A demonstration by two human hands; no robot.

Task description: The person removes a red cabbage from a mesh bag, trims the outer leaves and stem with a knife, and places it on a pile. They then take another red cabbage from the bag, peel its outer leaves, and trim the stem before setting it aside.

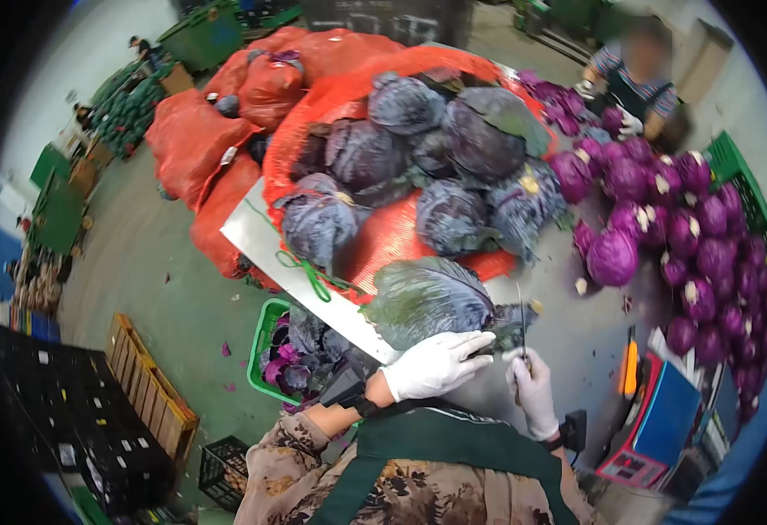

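The left hand (438, 366), fingers outstretched, lies at the lower edge of the cabbage (427, 299), just below mid-frame; the right hand (532, 389), closed round a knife (522, 325), sits to the cabbage's lower right.

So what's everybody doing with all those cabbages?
Someone's gloved left hand lies against a big leafy cabbage, and their gloved right hand holds a knife beside its stem end. Just beyond, more dark cabbages sit on an open red net sack. Smooth purple cabbages are heaped on the right, where another gloved person has their hands at the pile. Loose leaves lie in a green basket below.
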